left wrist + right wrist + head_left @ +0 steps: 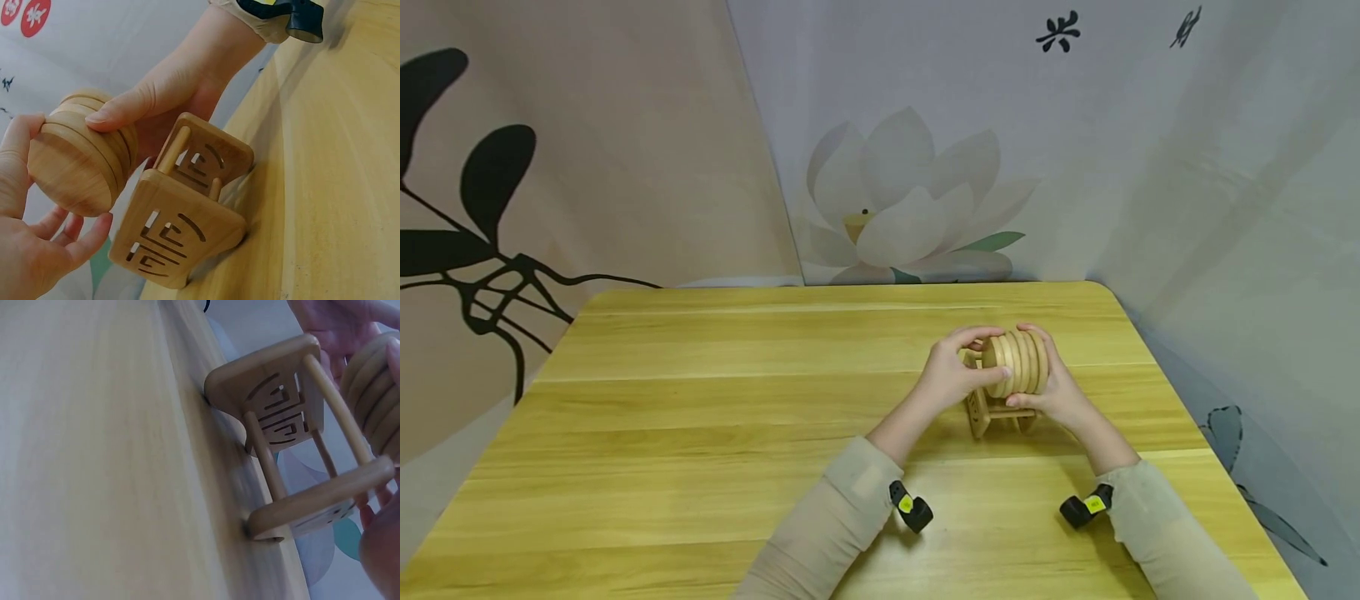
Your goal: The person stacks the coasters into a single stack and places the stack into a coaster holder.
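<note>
A stack of several round wooden coasters point(1019, 363) is held between both hands, over a small wooden coaster rack point(979, 412). My left hand point(950, 377) grips the stack from its left face, fingers over the top and thumb across the front. From the other side my right hand point(1062, 393) holds it, thumb low at the front. In the left wrist view the coasters point(69, 172) appear tilted beside the rack point(159, 194), whose end panels have cut-out patterns. Round bars join the panels of the rack point(312, 497) in the right wrist view, with no coasters between them.
The rack stands on a wooden table point(700, 433), toward its right side. Behind the table hangs a pale backdrop point(910, 67) printed with a flower. Each sleeve cuff carries a small black camera point(912, 507).
</note>
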Tool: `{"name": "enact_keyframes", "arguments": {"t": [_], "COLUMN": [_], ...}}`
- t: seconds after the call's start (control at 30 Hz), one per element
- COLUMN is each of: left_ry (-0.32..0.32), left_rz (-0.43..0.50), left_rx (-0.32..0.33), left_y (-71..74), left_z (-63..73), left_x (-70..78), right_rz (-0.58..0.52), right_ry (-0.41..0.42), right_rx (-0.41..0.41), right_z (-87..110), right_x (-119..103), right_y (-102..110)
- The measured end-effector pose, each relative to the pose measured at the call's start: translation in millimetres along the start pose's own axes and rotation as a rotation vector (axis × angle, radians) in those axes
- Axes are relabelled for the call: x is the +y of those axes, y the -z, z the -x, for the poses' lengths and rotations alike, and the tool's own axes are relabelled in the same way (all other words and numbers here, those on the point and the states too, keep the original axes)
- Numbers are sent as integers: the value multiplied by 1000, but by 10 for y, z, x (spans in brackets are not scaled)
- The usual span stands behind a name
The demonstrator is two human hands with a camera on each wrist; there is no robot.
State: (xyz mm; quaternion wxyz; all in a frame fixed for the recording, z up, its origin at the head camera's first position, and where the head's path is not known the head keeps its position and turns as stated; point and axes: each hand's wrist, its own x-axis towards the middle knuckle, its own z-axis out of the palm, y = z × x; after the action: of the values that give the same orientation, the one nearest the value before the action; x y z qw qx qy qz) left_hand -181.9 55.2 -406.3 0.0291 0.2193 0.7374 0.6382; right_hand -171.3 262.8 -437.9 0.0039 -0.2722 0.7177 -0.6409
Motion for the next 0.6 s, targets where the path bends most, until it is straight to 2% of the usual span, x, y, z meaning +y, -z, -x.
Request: {"name": "enact_keyframes", "arguments": {"t": [0.3,0.47,0.6], "left_ry": [-6,-20,-34], "left_rz": [2,19,-1], "left_rx": [17,26,34], "left_y": [-39,-50,-54], "left_z": [17,14,15], "left_x": [-29,-51,-68], "right_rz": [33,20,14], "right_ry": [-13,-12,-6], "right_rx": [-18,-26,-30], "right_z": [18,19,14], "right_x": [37,59,79], "right_y": [17,19,16]}}
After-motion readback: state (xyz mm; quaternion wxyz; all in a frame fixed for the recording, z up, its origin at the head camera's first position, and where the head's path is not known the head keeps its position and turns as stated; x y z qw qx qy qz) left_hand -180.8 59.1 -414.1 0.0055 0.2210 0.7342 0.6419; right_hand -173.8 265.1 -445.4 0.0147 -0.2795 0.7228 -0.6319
